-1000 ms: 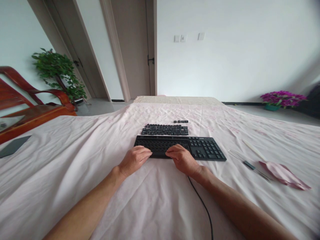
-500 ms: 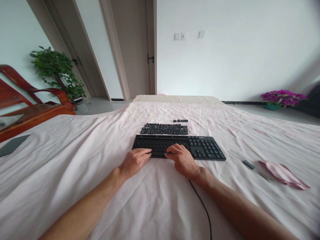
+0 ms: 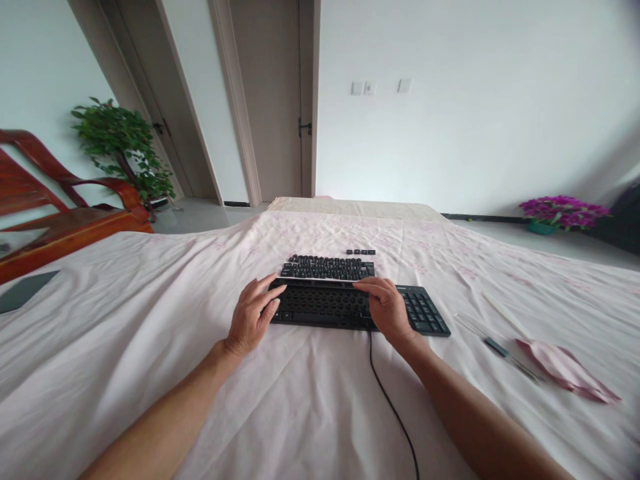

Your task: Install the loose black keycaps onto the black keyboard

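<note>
A black computer keyboard point(image 3: 323, 305) lies on the cloth in front of me. Its main key area shows no keycaps over most of the rows, while the number pad point(image 3: 424, 312) at the right has its keys. My left hand point(image 3: 250, 315) is at the keyboard's left end, fingers apart, fingertips near the top left corner. Over the right part of the main area reaches my right hand point(image 3: 389, 308), fingers stretched left along the top edge; nothing shows in them. Just behind the keyboard, loose black keycaps point(image 3: 327, 268) stand in rows.
Several more keycaps point(image 3: 361, 252) lie farther back. A black cable point(image 3: 395, 407) runs toward me. To the right are a tool with a dark handle point(image 3: 497, 347) and wire ends, a white stick point(image 3: 505, 315) and a pink cloth point(image 3: 563, 370). A dark flat object point(image 3: 25, 292) lies far left.
Both hands have moved from the keyboard's front edge up toward its back edge. My left hand has spread its fingers, and my right hand has shifted right. The view has tilted slightly up.
</note>
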The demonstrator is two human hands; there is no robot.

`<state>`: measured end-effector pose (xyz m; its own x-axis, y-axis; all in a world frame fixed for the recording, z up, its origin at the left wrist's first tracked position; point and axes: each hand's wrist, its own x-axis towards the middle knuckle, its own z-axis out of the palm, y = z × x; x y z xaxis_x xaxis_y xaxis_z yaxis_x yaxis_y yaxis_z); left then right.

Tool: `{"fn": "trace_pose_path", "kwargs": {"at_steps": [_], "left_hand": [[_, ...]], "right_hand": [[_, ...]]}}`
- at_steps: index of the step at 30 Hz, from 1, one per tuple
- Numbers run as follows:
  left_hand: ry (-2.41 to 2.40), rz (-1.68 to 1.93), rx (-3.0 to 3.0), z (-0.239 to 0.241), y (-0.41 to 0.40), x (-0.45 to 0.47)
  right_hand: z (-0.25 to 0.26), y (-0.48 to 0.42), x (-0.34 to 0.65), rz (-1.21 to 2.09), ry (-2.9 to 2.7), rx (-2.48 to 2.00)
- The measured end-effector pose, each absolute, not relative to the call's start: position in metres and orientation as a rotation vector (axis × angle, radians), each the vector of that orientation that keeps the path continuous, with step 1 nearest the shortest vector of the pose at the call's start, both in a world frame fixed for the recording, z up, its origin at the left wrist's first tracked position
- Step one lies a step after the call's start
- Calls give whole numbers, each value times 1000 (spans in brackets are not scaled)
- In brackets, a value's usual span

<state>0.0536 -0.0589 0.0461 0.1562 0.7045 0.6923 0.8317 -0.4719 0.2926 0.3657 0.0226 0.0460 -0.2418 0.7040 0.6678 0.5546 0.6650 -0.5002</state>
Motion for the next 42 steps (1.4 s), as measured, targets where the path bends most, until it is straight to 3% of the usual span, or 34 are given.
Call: {"fn": "trace_pose_path", "kwargs": {"at_steps": [7,15,20,23,27,33,42], "left_hand": [[-1210,-697,-2564,55,-69,77],[-1176,-552,-2587,49,-70,91],[-1272,-747,-2642,56,-59,84],[-1634,-1178,-2438,60,-34,61],[-2011,-1654,-1864,48,9,19],[-2427,-1835,-1370,5,33,-17],[-2418,-1803,-1577,-2,32,-20]], "right_hand": [[46,10,357,141,-2130,-870],[54,16,359,128,-2082,-964],[72,72,380,175,-2042,-1144],[79,114,387,255,-2043,-1353],[81,158,379,69,-2170,-1534],[78,200,356,-133,-2367,-1550],[65,228,343,-250,-2531,-1519]]}}
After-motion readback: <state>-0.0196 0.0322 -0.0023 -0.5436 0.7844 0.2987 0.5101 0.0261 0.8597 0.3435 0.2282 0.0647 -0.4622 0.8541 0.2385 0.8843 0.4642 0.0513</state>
